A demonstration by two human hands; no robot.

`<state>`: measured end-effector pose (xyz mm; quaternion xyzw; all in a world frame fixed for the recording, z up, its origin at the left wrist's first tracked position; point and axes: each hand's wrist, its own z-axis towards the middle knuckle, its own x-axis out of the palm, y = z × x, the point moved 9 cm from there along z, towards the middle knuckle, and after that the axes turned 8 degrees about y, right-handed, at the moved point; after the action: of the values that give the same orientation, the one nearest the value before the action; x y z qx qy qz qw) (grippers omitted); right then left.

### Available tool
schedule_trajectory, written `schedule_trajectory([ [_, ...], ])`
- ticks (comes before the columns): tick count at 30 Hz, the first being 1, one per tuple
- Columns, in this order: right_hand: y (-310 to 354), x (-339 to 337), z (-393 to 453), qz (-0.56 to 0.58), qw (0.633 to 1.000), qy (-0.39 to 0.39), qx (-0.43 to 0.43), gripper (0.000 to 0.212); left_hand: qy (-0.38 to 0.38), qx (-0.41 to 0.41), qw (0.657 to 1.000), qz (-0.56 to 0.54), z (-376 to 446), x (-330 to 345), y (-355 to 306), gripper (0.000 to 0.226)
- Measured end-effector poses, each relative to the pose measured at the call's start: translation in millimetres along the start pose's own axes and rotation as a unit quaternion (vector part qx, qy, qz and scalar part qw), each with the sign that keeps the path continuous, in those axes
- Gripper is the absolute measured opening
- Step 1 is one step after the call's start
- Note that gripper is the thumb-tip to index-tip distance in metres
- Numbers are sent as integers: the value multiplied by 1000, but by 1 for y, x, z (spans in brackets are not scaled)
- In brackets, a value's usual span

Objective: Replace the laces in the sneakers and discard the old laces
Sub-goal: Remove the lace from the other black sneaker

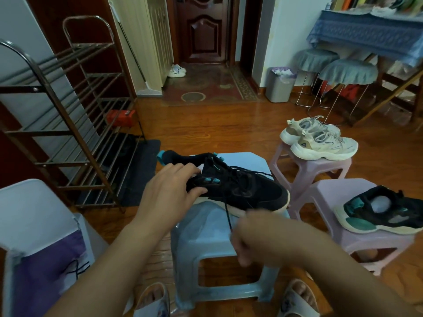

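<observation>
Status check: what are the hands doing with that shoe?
Left hand steadies black sneaker on blue stool. Right hand pinches black lace, pulling. Nothing in the way.

1. The blue stool (219, 239) stands at the centre of the wooden floor (206, 129); the black sneaker (238, 188) covers most of its seat, leaving a bare strip along the far edge.
2. Left of the blue stool, a metal shoe rack (68, 115) and a white bin with a purple liner (39, 236) close that side.
3. Right of the blue stool, two pink stools, one bearing beige sneakers (320, 143), one a second black sneaker (380, 213), stand just beside it.
4. Beyond the blue stool, open floor runs to the doorway mat (206, 88).
</observation>
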<state>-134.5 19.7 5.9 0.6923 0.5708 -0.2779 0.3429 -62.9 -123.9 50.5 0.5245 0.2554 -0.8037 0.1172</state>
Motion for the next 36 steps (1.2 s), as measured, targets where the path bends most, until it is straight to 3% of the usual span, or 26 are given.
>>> schedule_trajectory([
  [1,-1,19,-9,22,997,69,8,13,2,-1,1000,-2,1,0,0,37],
  [2,-6,23,-14,47,996,68,27,18,3,0,1000,-6,1,1,-1,37],
  [4,-19,-7,-18,108,990,-71,62,30,1,-6,1000,-27,1,0,-1,36],
  [7,-34,-53,-15,143,934,-308,114,43,4,-5,999,-44,-2,-1,-1,31],
  [11,-26,-56,8,67,903,-393,160,38,24,25,999,-26,-3,3,0,29],
  [13,-17,-49,13,50,929,-348,119,29,28,32,999,-23,-1,3,2,27],
  [15,6,-17,20,45,987,-156,1,26,30,33,999,-27,1,3,5,26],
  [17,21,21,10,105,992,34,-67,32,39,35,998,-40,3,3,11,27],
  [18,17,25,3,151,984,59,-68,34,42,38,997,-47,4,3,15,28],
  [22,-16,-17,-13,260,961,-59,-68,35,36,33,996,-68,5,3,31,31],
  [26,-43,-52,-13,352,894,-275,31,42,26,37,996,-78,3,4,30,31],
  [31,3,-52,10,178,910,-347,142,49,22,38,997,-70,2,3,29,31],
  [33,17,-57,11,112,906,-378,156,35,23,39,997,-67,1,3,29,32],
  [36,21,-55,13,101,909,-380,140,22,25,40,997,-67,-1,2,28,32],
])
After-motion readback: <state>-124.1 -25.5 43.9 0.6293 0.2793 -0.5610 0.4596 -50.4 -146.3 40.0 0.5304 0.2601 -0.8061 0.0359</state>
